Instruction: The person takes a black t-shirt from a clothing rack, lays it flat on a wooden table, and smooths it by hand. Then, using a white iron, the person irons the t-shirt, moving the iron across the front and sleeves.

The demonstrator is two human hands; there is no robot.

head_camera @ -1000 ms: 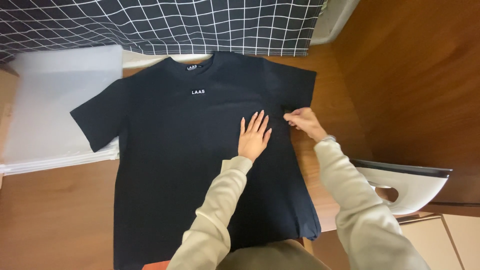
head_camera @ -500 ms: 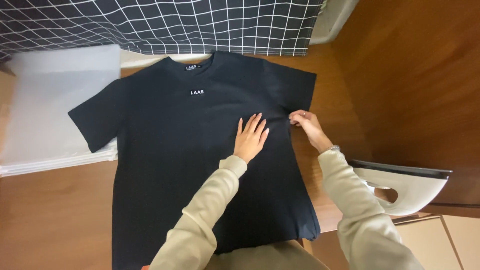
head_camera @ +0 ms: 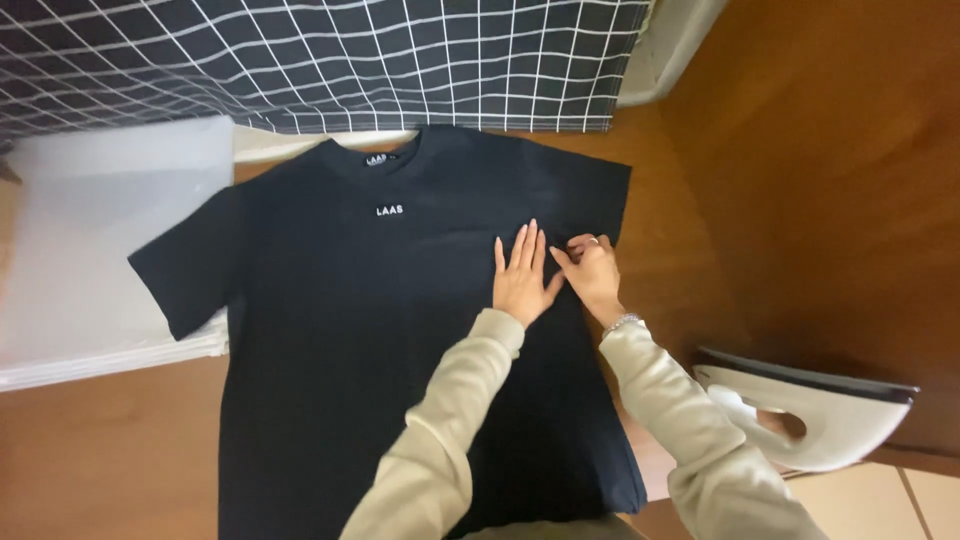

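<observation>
Wood table, black tee flat, L hand grip apart, R hand grip pinching tee

shirt: black short-sleeved cloth T-shirt, matt, soft-looking knit
bench: brown wooden bench, smooth with a slight sheen
cover: dark grid-patterned cloth, matt
iron: white plastic iron, glossy
sleeves: beige cloth sleeves, matt
</observation>
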